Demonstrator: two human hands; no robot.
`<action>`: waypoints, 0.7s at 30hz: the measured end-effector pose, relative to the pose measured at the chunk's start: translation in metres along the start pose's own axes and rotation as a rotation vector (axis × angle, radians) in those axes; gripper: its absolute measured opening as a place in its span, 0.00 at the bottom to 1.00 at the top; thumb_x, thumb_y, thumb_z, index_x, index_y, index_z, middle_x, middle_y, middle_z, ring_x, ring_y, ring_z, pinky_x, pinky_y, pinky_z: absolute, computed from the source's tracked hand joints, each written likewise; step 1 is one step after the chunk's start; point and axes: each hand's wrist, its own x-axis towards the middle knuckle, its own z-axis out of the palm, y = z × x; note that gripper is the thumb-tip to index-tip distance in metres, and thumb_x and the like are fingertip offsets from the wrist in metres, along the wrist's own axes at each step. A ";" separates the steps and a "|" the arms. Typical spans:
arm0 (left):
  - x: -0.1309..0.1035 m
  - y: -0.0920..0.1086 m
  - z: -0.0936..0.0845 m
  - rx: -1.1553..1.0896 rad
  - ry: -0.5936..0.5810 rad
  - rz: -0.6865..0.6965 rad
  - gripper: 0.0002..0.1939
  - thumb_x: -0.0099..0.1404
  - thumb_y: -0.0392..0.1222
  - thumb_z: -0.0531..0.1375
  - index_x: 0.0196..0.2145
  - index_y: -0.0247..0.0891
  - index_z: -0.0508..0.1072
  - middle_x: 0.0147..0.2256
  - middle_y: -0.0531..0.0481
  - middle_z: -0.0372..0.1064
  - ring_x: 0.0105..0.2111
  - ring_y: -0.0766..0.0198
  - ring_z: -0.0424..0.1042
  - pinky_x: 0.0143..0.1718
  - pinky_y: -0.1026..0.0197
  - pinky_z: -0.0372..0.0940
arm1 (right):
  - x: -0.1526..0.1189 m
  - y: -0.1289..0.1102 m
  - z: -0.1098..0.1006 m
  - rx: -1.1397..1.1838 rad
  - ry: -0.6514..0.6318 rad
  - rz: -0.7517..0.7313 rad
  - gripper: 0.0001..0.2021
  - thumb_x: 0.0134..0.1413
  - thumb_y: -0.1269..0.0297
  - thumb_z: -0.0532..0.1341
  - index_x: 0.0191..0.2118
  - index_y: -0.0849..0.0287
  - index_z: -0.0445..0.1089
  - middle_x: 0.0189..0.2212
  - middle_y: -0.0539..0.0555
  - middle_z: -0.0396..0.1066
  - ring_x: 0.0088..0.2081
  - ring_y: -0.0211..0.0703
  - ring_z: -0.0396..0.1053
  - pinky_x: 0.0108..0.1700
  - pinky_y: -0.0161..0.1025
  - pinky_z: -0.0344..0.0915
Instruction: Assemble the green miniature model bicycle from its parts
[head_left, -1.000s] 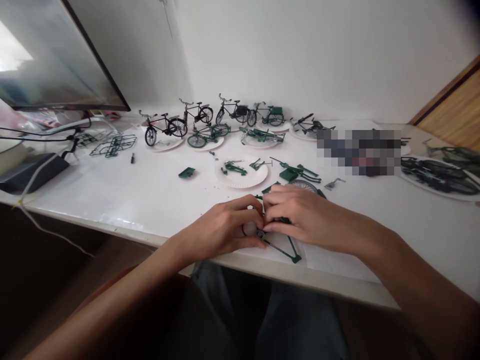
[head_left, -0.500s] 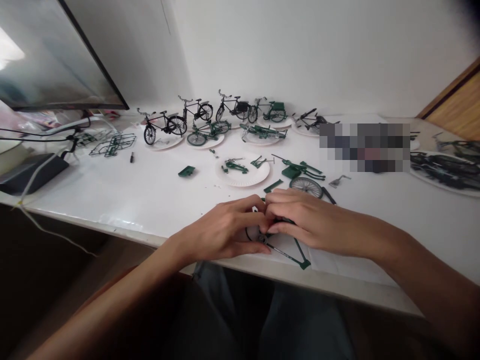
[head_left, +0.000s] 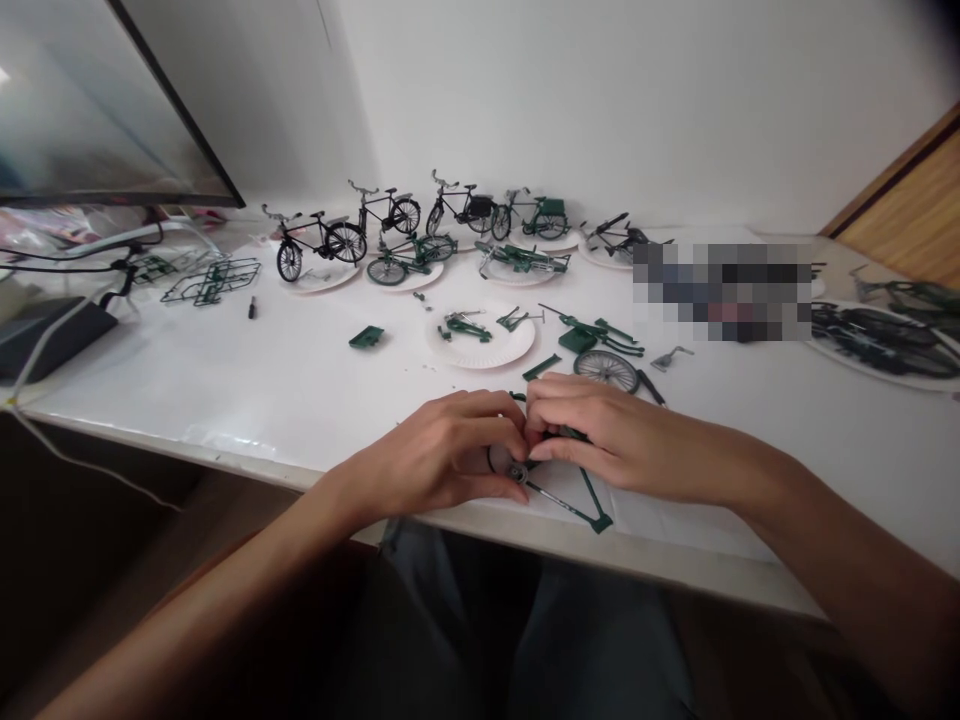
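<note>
Close to the table's front edge, a green model bicycle frame point(head_left: 599, 522) lies partly under both hands, its narrow end pointing towards me. My left hand point(head_left: 469, 450) grips it from the left, thumb low beside a small grey round part point(head_left: 517, 473). From the right, my right hand point(head_left: 589, 425) pinches at the frame, its fingertips meeting those of the left hand. What lies between the fingertips is hidden. Just beyond the right hand are a loose spoked wheel point(head_left: 606, 371), a green strip point(head_left: 541, 366) and a black rod-like part point(head_left: 651, 387).
A paper plate point(head_left: 480, 352) with small green parts stands beyond my hands. Several finished model bicycles point(head_left: 321, 245) line the back wall. At left are a green tray-like piece point(head_left: 367, 337), green wire-like parts point(head_left: 211, 281) and a monitor point(head_left: 112, 110). Another plate point(head_left: 892, 365) holds black bicycle parts at right.
The whole view has shifted slightly. Both hands stay on the bicycle frame, with the left fingers moved a little against it; the other parts lie as before.
</note>
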 end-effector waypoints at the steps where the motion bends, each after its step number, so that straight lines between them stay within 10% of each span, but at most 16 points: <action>1: 0.000 0.000 -0.001 -0.003 0.001 0.001 0.11 0.68 0.45 0.64 0.42 0.34 0.74 0.46 0.43 0.69 0.46 0.59 0.71 0.49 0.59 0.65 | 0.000 0.000 0.000 0.001 0.002 0.000 0.14 0.71 0.55 0.53 0.36 0.57 0.67 0.36 0.52 0.65 0.41 0.45 0.63 0.42 0.43 0.58; 21: -0.003 0.003 0.000 0.127 -0.013 -0.044 0.12 0.69 0.49 0.63 0.43 0.38 0.73 0.45 0.48 0.72 0.45 0.61 0.71 0.50 0.57 0.59 | -0.001 0.000 -0.001 -0.007 0.049 -0.023 0.08 0.64 0.61 0.63 0.34 0.58 0.68 0.35 0.51 0.67 0.41 0.44 0.65 0.42 0.40 0.58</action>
